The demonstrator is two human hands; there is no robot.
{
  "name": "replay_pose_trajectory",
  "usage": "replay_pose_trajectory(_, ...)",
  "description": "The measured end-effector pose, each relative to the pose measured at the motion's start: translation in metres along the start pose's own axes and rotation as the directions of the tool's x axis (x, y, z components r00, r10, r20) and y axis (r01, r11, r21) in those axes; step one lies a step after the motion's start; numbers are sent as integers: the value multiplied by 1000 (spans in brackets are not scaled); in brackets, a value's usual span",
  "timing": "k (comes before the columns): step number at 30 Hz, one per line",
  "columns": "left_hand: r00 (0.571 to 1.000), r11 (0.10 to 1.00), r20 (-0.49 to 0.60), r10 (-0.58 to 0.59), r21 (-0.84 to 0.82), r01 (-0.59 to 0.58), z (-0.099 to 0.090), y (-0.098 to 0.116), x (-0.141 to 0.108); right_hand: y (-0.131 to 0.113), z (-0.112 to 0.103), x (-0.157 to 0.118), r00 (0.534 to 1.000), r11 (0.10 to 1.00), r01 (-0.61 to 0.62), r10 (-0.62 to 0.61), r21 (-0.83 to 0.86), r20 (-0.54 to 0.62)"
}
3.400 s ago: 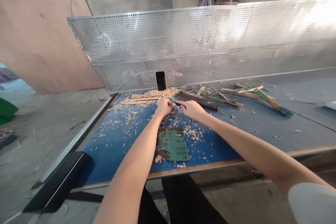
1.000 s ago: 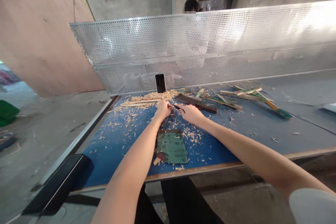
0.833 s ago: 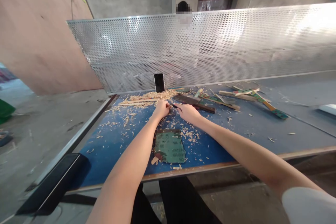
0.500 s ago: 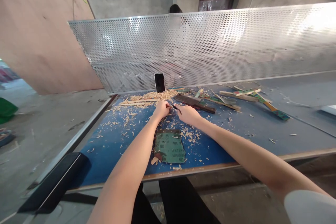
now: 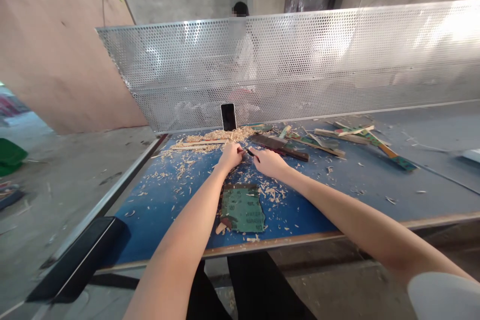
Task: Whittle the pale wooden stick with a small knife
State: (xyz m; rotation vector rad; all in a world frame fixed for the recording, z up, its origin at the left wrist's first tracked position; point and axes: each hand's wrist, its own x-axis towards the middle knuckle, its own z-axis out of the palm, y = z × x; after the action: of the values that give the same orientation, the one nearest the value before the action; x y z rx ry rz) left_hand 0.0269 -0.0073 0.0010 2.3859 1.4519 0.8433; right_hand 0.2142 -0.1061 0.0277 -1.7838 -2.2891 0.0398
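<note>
Gripped in your right hand point(image 5: 270, 162), at the frame's centre, is a slim dark tool point(image 5: 249, 152), pointing to upper left. Your left hand point(image 5: 231, 155) is just beside its tip, fingers point(image 5: 239, 149) bent inward; whether they hold something cannot be told. Your left forearm point(image 5: 195, 222) extends from the bottom edge, your right forearm point(image 5: 345, 210) from lower right.
</note>
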Motion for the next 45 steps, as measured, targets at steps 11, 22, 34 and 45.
replay_pose_trajectory(11, 1000, 1000, 4, 19, 15, -19, -1, 0, -3, -5, -10, -5, 1000, 999, -8, 8, -44, -3)
replay_pose_trajectory(22, 999, 995, -25, 40, 90, -38, -3, 1, -4, -5, -9, -5, 998, 998, 56, -56, -8, -14)
replay_pose_trajectory(34, 980, 959, -130, -153, 220, 179, -17, 38, -16, 0, -3, 2, 994, 983, 109, -108, 150, -14)
replay_pose_trajectory(45, 962, 931, 45, -270, 265, 249, -8, 78, -31, 20, 5, 18, 981, 968, -38, 84, 250, -176)
